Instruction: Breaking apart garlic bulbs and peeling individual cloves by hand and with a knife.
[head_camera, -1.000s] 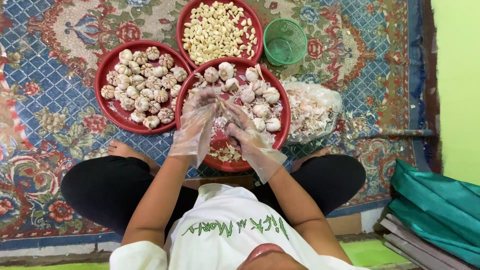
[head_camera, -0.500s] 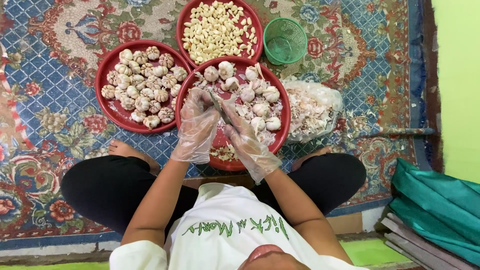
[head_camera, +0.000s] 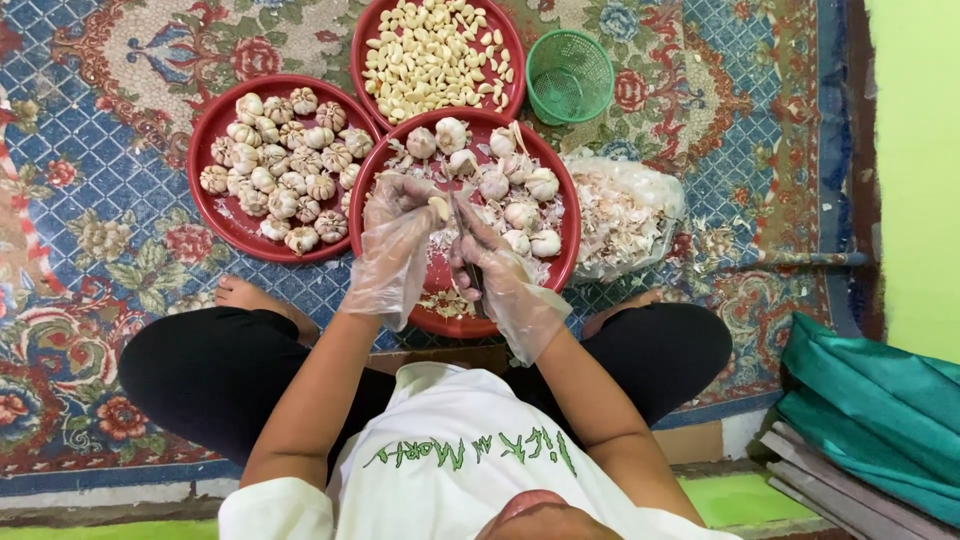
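Garlic clove (head_camera: 438, 207) pinched in gloved left hand (head_camera: 395, 235) over the middle red tray (head_camera: 565, 250), its long axis roughly upright in view. Right hand (head_camera: 490, 265) grips a knife (head_camera: 462, 225), blade pointing away toward the clove.

This looks like a home, with the work done on the floor: a patterned floral carpet (head_camera: 130, 120) spreads beyond the fingers (head_camera: 432, 208), red round trays (head_camera: 225, 222) lie on it, and a bright green wall (head_camera: 915, 150) rises to the fingers' right.
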